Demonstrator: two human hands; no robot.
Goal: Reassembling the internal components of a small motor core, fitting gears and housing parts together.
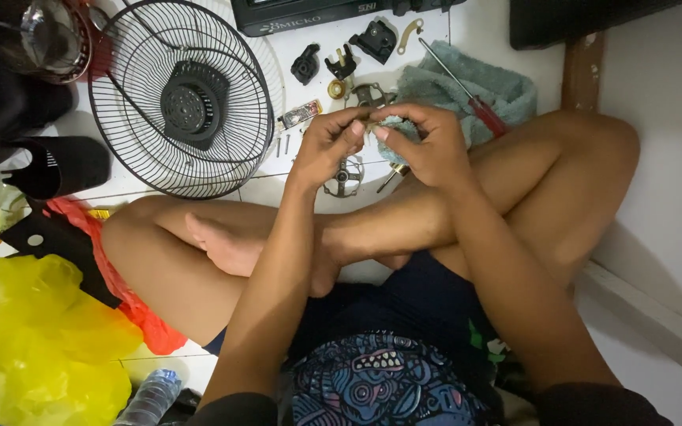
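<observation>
I see both hands meeting above the crossed legs, over the white tiled floor (309, 47). The left hand (329, 146) pinches a small metal part (366, 125) at its fingertips — closed on it. The right hand (428, 142) is curled shut around a bit of light-blue cloth (388, 130), pressed against that part. A black fan grille (179, 99) lies toward the floor's far left — a red-handled screwdriver (467, 91) rests on a teal towel (487, 87) just beyond the hands.

Bare floor tile (428, 35) shows only in narrow gaps: the fan grille (183, 99) blocks the left, small black parts (341, 55), screws (282, 146) and a screwdriver (467, 95) on a towel (507, 83) crowd ahead, the wall (665, 158) closes the right
</observation>
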